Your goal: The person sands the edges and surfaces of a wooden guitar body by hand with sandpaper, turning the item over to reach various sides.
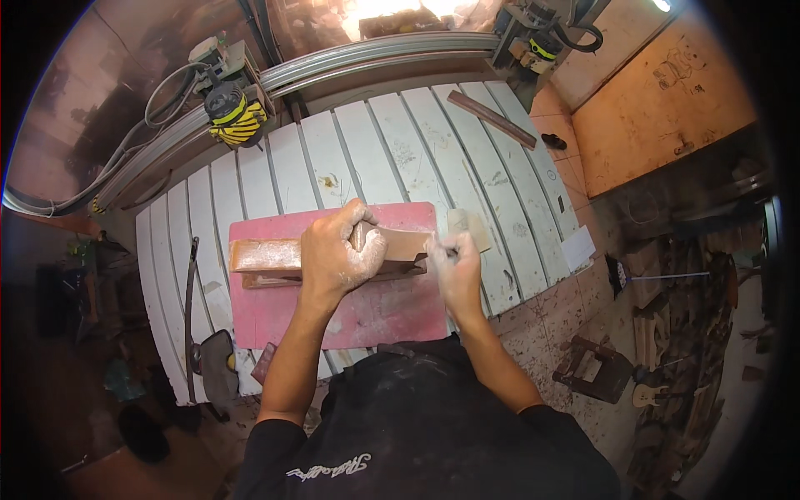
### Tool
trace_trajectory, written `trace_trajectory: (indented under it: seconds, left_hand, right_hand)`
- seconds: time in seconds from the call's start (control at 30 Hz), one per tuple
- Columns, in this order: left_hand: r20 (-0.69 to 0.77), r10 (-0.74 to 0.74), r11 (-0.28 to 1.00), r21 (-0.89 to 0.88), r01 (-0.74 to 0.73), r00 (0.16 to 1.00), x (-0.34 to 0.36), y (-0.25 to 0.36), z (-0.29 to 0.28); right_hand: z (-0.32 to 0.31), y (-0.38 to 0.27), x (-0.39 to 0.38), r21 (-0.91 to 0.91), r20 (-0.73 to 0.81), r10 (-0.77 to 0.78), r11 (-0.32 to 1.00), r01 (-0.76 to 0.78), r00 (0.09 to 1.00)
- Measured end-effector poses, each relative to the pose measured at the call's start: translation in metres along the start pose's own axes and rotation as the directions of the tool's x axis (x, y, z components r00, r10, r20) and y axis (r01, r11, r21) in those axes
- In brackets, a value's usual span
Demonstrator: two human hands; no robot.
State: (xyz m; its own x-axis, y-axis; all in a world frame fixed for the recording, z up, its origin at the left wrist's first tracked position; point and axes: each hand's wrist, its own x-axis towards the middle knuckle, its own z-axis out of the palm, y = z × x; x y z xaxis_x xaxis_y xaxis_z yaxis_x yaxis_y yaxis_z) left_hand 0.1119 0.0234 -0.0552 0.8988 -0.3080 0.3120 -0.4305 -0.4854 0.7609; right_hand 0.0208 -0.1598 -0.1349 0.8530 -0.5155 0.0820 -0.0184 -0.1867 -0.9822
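Note:
On a pink board (pixel 333 325) lies a long, shaped wooden piece (pixel 267 256), with a broad, pale, dusty block at its left end and a narrower part reaching right. My left hand (pixel 337 254), coated in white dust, is closed around its middle. At the right end of the wood is my right hand (pixel 458 260), slightly blurred, its fingers curled together; whatever they hold, if anything, I cannot make out. Beside this hand, a flat beige piece (pixel 468 225) rests at the board's right edge.
Beneath the board is a pale slatted machine bed (pixel 308 150). A metal rail (pixel 375 60) crosses behind it, carrying a black-and-yellow motor head (pixel 233 117). A brown wooden strip (pixel 492 119) lies far right. At the near left are a dark curved bar (pixel 191 317) and a grey object (pixel 219 367).

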Motion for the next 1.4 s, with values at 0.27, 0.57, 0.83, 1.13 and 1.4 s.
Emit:
trace_trajectory:
  seconds: [0.27,0.57,0.83,1.13,1.4]
  left_hand:
    - [-0.002,0.035,0.999,-0.003,-0.035,0.999,-0.003,0.0,0.0]
    - [-0.091,-0.049,0.999,-0.006,0.049,0.995,-0.008,0.008,0.009]
    - [-0.195,0.009,0.998,0.057,0.002,0.981,-0.018,0.029,0.037]
    - [-0.172,0.023,0.998,0.068,-0.012,0.985,-0.019,0.025,0.035]
    - [-0.198,0.055,0.996,0.084,-0.039,0.979,-0.017,0.025,0.036]
  right_hand:
    - [0.001,0.002,-0.005,-0.084,-0.011,-0.117,0.99,0.116,0.993]
    - [-0.018,-0.011,0.038,0.083,-0.066,0.121,0.99,-0.115,0.99]
    - [-0.003,-0.015,0.014,-0.179,-0.016,-0.114,0.978,0.109,0.993]
    - [0.004,-0.013,0.001,-0.045,-0.02,-0.106,0.993,0.105,0.994]
    - [-0.002,-0.014,0.009,0.01,-0.022,-0.054,0.998,0.054,0.998]
